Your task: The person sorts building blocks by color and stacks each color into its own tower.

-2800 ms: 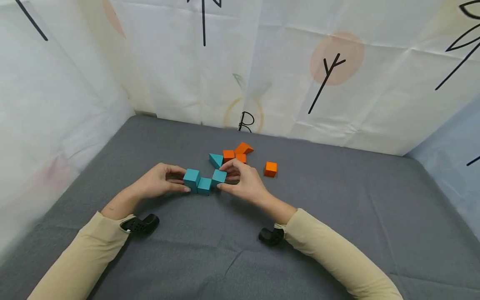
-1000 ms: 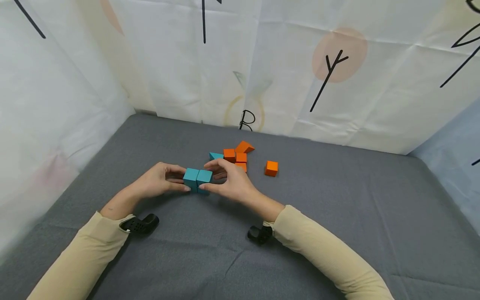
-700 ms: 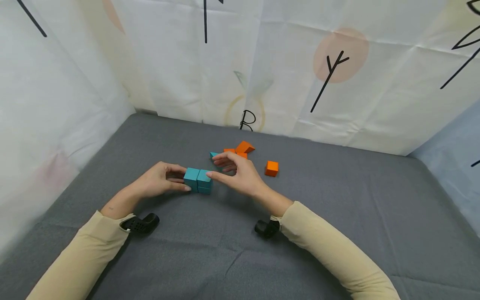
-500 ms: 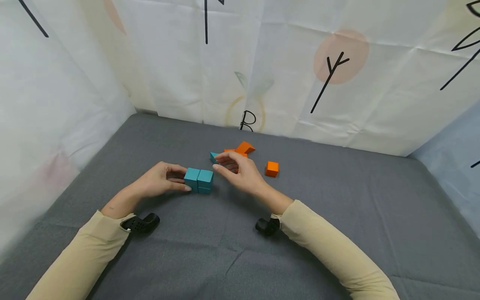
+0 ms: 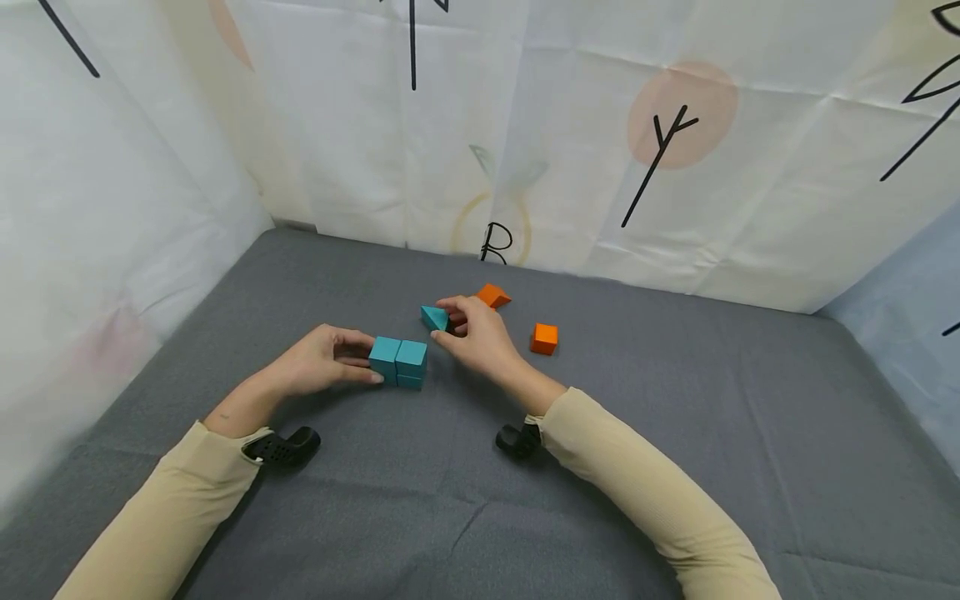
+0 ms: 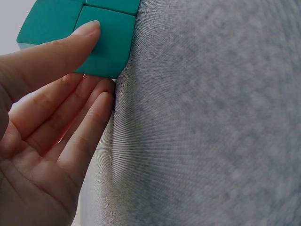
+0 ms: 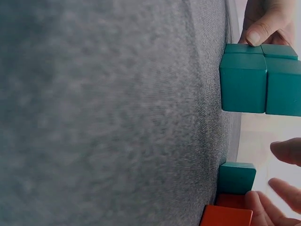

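Two pairs of teal cubes (image 5: pixel 411 358) stand side by side, two high, on the cloth. My left hand (image 5: pixel 318 362) grips the left pair; in the left wrist view its thumb lies across the front of the lower cube (image 6: pixel 110 44), with the other fingers behind. My right hand (image 5: pixel 483 340) is right of the stack with nothing in its grasp, its thumb apart from its fingers. Close to its fingertips is a teal triangular block (image 5: pixel 432 317). In the right wrist view, two fingertips are right at the orange blocks (image 7: pixel 228 217), which my hand hides in the head view.
An orange wedge (image 5: pixel 494 295) lies behind my right hand. To the right sits a lone orange cube (image 5: pixel 544 339). Grey cloth (image 5: pixel 637 417) covers the table, with white printed sheets (image 5: pixel 570 192) hanging at the back and sides.
My right hand brought a teal cube left onto the lower right cube and let it go. It then moved back and right toward the triangular block. My left hand kept its grip.
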`<state>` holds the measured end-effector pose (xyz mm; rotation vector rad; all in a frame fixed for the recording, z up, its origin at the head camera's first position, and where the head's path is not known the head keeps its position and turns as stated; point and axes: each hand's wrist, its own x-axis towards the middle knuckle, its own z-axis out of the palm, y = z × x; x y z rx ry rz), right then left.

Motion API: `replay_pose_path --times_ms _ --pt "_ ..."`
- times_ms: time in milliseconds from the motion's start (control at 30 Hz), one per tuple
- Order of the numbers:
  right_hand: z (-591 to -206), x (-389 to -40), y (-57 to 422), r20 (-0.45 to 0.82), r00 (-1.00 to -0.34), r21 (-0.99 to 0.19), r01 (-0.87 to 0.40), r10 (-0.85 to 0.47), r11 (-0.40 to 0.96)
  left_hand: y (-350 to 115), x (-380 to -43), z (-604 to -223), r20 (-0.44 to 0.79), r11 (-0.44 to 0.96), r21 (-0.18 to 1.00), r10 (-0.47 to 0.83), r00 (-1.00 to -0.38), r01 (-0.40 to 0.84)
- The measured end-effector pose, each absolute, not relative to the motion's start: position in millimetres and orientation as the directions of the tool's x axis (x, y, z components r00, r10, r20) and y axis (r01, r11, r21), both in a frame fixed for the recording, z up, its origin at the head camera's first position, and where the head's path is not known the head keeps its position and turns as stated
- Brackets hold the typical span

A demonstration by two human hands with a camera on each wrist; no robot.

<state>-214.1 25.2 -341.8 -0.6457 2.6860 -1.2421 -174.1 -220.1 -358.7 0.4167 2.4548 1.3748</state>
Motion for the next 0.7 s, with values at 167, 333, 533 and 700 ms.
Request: replay_pose_path --times_ms 167,333,533,700 --pt "-342 -217 21 0.050 -0.906 -0.721 -0.324 -0.420 0.613 -220 -174 -359 -0.117 0.504 0.857 0.388 -0.914 0.104" --pt "-343 -218 16 0.035 -0.911 -0.680 -0.324 -0.412 0.658 -220 -174 -359 -0.116 0.502 0.859 0.387 -0.915 0.104" --pt "-345 -218 13 0.006 -0.915 -0.646 -0.312 -0.404 0.696 -220 -174 -360 -0.117 0.500 0.860 0.382 -0.917 0.098" --pt "-345 -219 13 -0.027 -0.895 -0.583 -0.347 -0.445 0.735 -220 -173 -361 -0.113 0.504 0.857 0.380 -0.918 0.103"
